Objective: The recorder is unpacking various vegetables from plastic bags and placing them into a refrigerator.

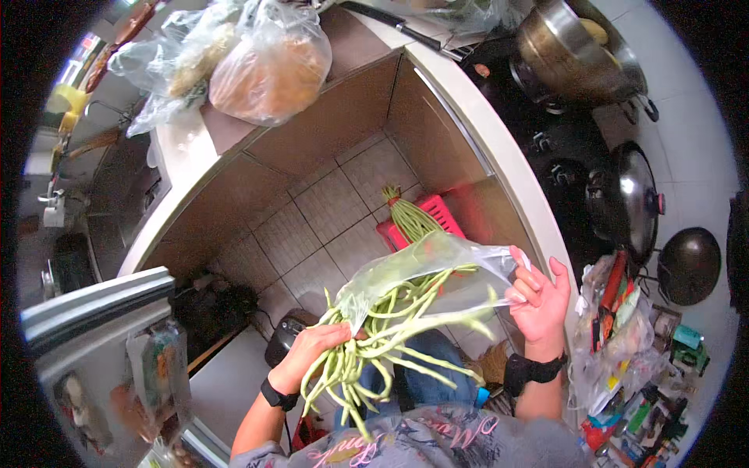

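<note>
A bundle of pale green yardlong beans [351,362] is gripped by my left hand [319,348], together with one end of a clear plastic bag [409,257]. Loose bean ends hang below that hand and stretch right in front of my lap. Fingers of my right hand [532,295] are closed on the other end of the bag, pulling it wide. Some beans lie inside or behind the film; I cannot tell which. On the floor beyond, a second tied bundle of yardlong beans [412,219] rests on a red plastic basket [440,215], partly hidden by the bag.
A curved counter [497,131] surrounds the floor. On it stand filled plastic bags [272,70], a steel pot [576,58] by the stove, a lidded wok [626,202] and a bag of packets [614,339]. At left is an open refrigerator door [105,310].
</note>
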The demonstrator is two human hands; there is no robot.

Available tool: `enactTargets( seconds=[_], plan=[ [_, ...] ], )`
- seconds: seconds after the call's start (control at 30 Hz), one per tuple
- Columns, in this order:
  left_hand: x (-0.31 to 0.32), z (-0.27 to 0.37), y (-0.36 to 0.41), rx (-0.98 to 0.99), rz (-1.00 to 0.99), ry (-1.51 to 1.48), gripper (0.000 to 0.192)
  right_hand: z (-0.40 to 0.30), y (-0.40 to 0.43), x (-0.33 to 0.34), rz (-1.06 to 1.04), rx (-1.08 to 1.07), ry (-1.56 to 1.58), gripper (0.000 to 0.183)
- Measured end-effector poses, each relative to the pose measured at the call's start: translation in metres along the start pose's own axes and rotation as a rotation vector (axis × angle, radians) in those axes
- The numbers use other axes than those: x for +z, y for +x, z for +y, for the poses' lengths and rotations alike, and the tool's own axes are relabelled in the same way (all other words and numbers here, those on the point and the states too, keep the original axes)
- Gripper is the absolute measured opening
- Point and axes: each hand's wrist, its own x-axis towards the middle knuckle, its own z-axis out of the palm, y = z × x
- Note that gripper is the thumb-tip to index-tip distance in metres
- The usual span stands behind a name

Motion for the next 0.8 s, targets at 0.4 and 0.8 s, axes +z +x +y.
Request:
enactTargets(
  seconds=[0.4,0.8],
  plan=[
    [-0.004,0.039,-0.104,0.070,0.240,0.507,0.029,0.106,-0.178,0.101,-0.485,0.121,-1.417,0.055],
    [0.064,0.071,-0.094,0.061,0.834,0.607,0.042,0.156,-0.198,0.129,-0.669,0.085,-0.728,0.075]
  ],
)
